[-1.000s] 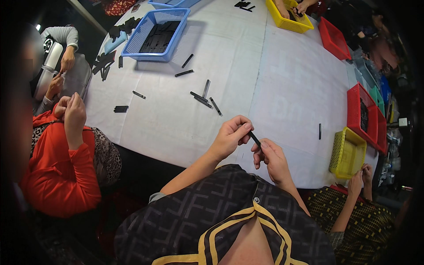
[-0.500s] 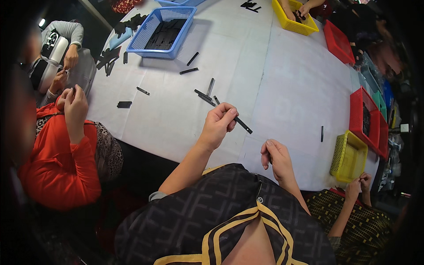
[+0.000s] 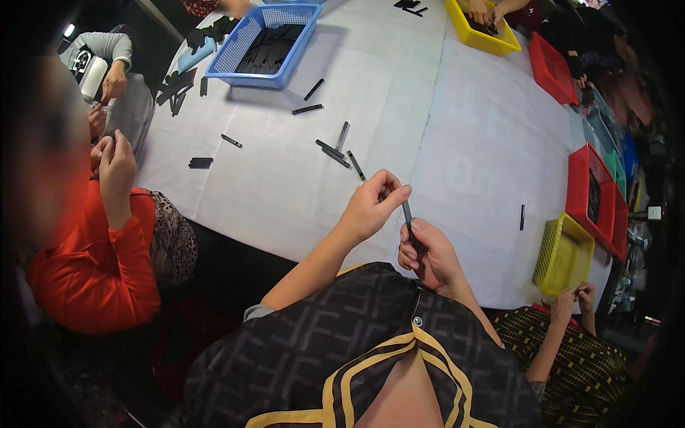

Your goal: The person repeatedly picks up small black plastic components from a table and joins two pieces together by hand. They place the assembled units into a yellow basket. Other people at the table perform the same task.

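Note:
A thin black strip (image 3: pixel 407 215) stands nearly upright between my hands, above the near part of the white table. My left hand (image 3: pixel 372 207) pinches its upper part between thumb and fingers. Lower down, my right hand (image 3: pixel 432 255) is closed around the strip's other end, thumb on top; that end is partly hidden by the fingers. Just beyond my left hand lie several loose black strips: one (image 3: pixel 356 165) close to the knuckles, a crossed pair (image 3: pixel 332 153), and a greyer one (image 3: pixel 343 135) pointing away.
The white table (image 3: pixel 471 171) holds a blue basket (image 3: pixel 264 80) of black strips at the far left. Yellow (image 3: pixel 564 260) and red (image 3: pixel 579 189) baskets line the right edge. Co-workers' hands (image 3: pixel 118 167) are at the left, others at the right and the far yellow basket (image 3: pixel 492 44).
My right hand has moved up and left and closed on the strip's lower end. My left hand has shifted slightly right, and the strip has turned from slanting to nearly upright.

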The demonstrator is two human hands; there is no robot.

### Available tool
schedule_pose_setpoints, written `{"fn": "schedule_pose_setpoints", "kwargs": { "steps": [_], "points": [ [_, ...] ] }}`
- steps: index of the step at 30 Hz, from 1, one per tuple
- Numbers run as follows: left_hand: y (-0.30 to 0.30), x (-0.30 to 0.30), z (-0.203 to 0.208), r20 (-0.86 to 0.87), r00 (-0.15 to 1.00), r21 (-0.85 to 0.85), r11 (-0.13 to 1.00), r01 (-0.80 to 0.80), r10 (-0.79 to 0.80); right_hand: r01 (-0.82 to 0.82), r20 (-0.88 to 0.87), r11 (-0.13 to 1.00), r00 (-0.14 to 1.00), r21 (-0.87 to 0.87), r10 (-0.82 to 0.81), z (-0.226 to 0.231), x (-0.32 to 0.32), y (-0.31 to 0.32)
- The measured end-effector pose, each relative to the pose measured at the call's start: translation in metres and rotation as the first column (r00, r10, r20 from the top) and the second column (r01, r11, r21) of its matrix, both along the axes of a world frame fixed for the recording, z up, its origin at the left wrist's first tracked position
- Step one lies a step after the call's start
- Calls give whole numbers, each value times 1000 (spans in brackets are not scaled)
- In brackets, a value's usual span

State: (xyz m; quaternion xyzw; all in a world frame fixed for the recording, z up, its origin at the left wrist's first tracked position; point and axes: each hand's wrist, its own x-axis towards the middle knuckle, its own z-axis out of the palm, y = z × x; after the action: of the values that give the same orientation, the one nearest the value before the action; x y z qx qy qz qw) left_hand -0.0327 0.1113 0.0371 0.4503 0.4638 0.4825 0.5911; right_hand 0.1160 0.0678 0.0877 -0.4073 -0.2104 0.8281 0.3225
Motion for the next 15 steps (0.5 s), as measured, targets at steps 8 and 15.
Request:
{"fn": "schedule_pose_setpoints", "kwargs": {
  "steps": [8, 15],
  "points": [
    [5, 10, 19, -376, 868, 353, 916, -189, 324, -39, -112, 999, 993, -35, 34, -8, 3, 0],
    [32, 28, 34, -473, 697, 687, 721, -92, 540, 1, -140, 994, 990, -111, -17, -10, -8, 1]
  ]
}}
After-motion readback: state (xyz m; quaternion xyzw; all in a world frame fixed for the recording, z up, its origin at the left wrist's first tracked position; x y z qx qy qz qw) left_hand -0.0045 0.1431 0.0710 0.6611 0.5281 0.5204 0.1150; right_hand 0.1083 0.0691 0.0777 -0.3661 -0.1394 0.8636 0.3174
